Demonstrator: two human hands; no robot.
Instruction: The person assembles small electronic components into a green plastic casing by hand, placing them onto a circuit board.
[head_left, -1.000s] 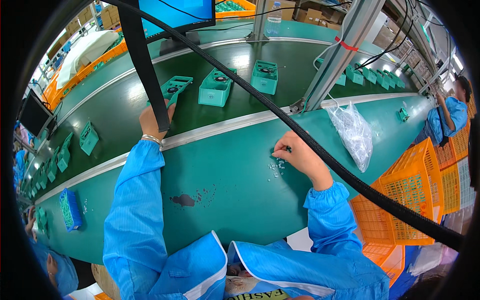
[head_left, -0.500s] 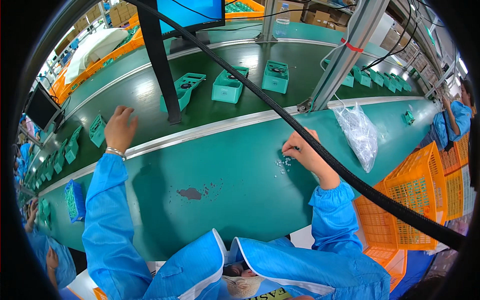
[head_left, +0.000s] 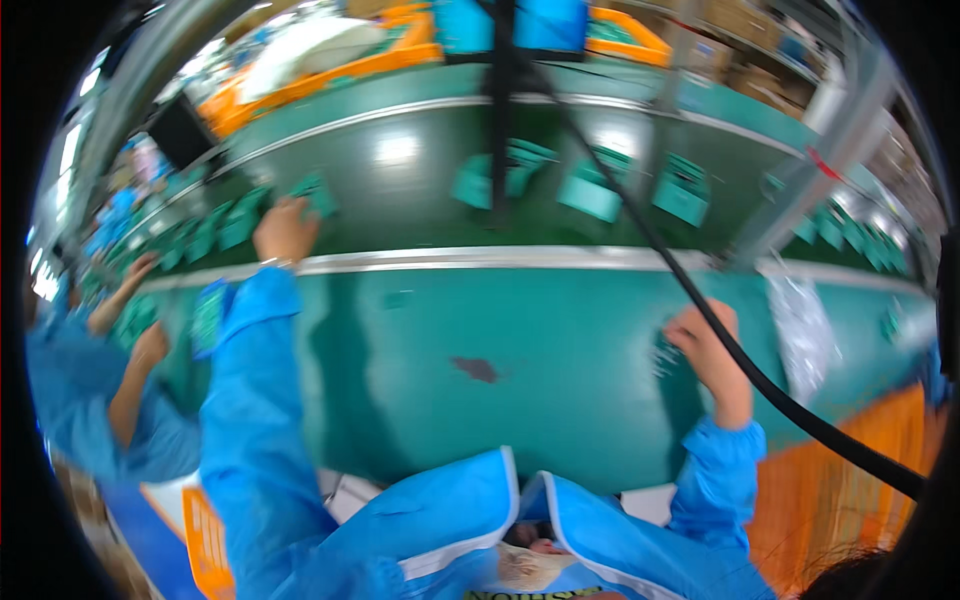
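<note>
On the dark green conveyor belt, my left hand (head_left: 287, 232) is at the near left edge of a teal plastic housing (head_left: 316, 196). Its fingers are smeared by motion, and whether they grip the housing cannot be made out. Over the green worktop at the right, my right hand (head_left: 712, 345) has its fingertips pressed together. Anything between them is too small to see. Beside those fingertips lies a scatter of small clear pieces (head_left: 661, 360).
More teal housings (head_left: 592, 190) stand along the belt, behind a metal rail (head_left: 480, 260). A black cable (head_left: 690, 275) crosses before my right hand. A clear plastic bag (head_left: 803, 335) lies to its right. At the left are a blue bin (head_left: 209, 318) and a co-worker's arms (head_left: 128, 395).
The view has swung left and blurred. My left hand has moved from beside the housing to its near edge. My right hand stays by the clear pieces, fingers still pinched.
</note>
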